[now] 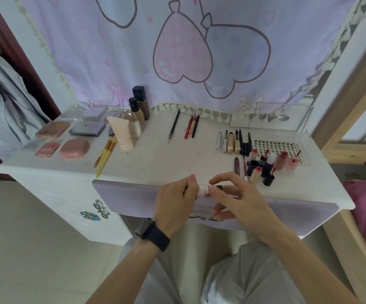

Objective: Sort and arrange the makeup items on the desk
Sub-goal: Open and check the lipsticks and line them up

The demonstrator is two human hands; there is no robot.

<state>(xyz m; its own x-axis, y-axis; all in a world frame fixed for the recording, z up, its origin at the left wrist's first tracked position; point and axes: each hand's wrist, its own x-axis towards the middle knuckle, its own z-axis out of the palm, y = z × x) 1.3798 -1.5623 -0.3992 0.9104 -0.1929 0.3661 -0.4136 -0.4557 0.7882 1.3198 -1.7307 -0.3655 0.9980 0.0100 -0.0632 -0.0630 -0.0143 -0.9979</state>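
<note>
We hold a small lip tube (203,190) over the front edge of the desk (155,159) — our left hand (175,199) curled round its white body, our right hand (239,199) pinching its dark end. A cluster of lip glosses (265,165) stands just beyond, to the right.

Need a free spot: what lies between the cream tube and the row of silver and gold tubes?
Head view: a lone black pencil and a trio of pencils; the desk around them is bare.
</note>
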